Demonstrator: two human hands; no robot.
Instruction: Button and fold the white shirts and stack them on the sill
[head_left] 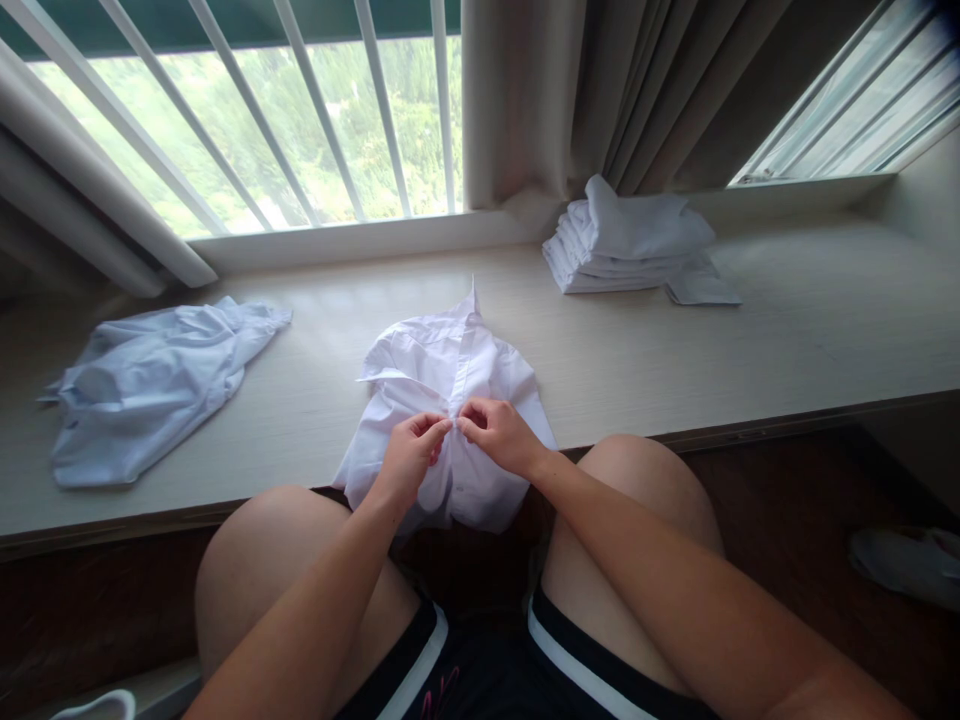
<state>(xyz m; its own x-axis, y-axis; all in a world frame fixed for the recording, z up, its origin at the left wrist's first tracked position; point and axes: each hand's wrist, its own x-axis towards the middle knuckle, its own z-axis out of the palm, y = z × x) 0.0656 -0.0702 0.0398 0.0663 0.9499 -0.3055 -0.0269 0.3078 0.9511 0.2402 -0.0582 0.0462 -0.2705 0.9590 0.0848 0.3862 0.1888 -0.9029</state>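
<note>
A white shirt (487, 360) lies in front of me on the window ledge, its collar end toward the window and its lower part hanging over the near edge. My left hand (418, 445) pinches the shirt's front placket from the left. From the right, my right hand (491, 428) pinches the same strip, the fingertips of both hands almost touching. Whatever button sits between the fingers is too small to make out. Both hands are closed, and the cloth is bunched slightly where they grip it.
At the left of the pale ledge (330, 290) lies a crumpled white shirt (165, 380). A stack of folded white shirts (637, 240) stands at the back right by the curtain (525, 100). My knees flank the ledge's near edge. A pale shoe (904, 562) rests on the floor at right.
</note>
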